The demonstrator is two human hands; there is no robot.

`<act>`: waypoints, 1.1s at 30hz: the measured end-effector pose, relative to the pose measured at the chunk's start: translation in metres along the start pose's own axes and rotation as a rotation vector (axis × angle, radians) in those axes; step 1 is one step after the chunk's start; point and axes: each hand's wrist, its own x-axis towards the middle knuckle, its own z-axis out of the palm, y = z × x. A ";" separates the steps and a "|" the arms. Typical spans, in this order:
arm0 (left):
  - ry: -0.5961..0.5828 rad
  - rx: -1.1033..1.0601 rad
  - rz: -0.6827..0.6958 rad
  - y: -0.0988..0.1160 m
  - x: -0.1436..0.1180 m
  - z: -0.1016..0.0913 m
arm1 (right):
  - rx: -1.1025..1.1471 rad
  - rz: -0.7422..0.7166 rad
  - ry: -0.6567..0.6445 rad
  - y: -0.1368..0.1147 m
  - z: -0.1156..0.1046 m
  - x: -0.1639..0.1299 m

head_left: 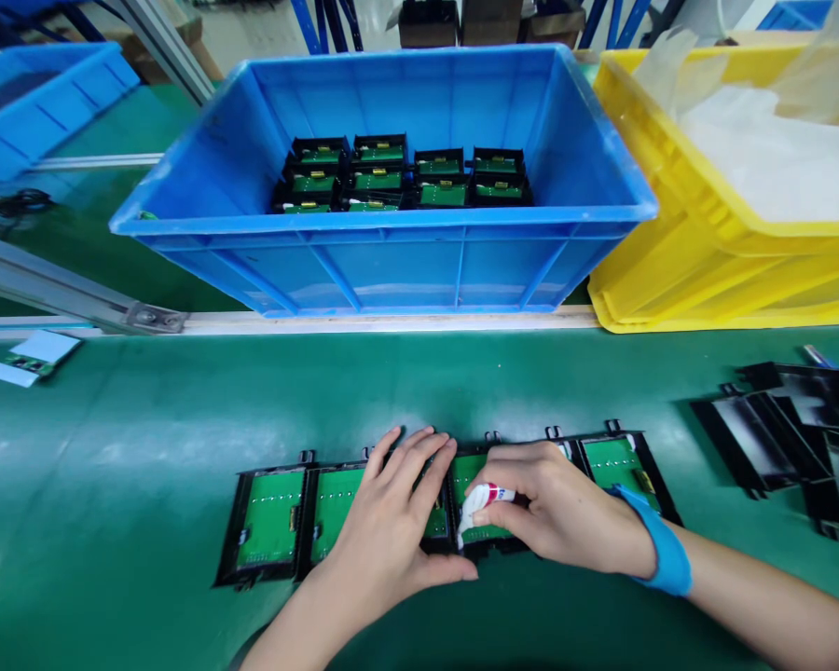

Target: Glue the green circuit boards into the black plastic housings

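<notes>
A row of several black frames holding green circuit boards (271,515) lies on the green belt (419,391) near me. My left hand (391,517) rests flat on the middle boards, fingers spread. My right hand (556,508), with a blue wrist strap (664,550), grips a small white tube with a red band (479,506), its tip down on a board between the two hands. The rightmost board (619,461) shows past my right hand.
A blue crate (391,252) behind the belt holds several more boards in black frames (402,175). A yellow crate (727,261) with white bags stands at right. Empty black frames (783,429) lie at far right. A small board piece (32,359) lies at left.
</notes>
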 end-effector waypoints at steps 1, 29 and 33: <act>0.002 0.000 0.000 0.000 0.000 0.000 | -0.004 0.000 -0.001 0.000 0.000 0.000; -0.170 0.021 -0.077 0.001 -0.009 -0.024 | 0.298 0.221 0.209 0.002 -0.010 -0.016; -0.216 0.055 -0.135 -0.013 -0.028 -0.046 | 0.537 0.343 0.345 0.002 0.003 -0.029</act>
